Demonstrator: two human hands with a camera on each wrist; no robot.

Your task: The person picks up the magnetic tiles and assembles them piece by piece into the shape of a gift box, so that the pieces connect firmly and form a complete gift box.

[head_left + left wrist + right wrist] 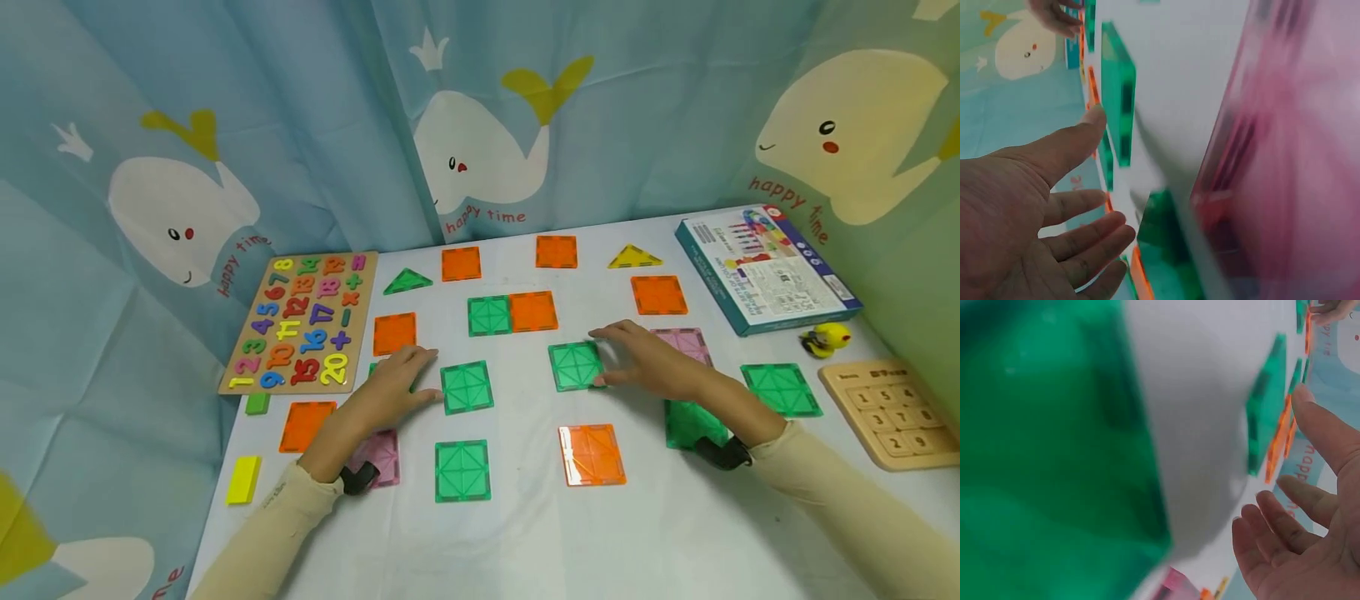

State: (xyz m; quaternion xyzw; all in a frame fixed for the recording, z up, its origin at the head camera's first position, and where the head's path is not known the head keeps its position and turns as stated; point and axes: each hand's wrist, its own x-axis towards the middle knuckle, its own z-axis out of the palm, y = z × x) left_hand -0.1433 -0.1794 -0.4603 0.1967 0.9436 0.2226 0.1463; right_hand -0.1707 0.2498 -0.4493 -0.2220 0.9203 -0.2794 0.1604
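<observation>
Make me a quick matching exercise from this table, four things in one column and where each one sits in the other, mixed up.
Things:
1. number puzzle board
2. blue box
3. yellow triangle tile
4. yellow block

Places:
A. far right, by the curtain
B. near left edge of the table
C. far left, beside the curtain
D. back row, just left of the box

Pairs: 1-C, 2-A, 3-D, 4-B

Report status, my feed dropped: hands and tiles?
Left hand open beside green tile. Right hand open, fingers at another green tile. Nothing between them.
</observation>
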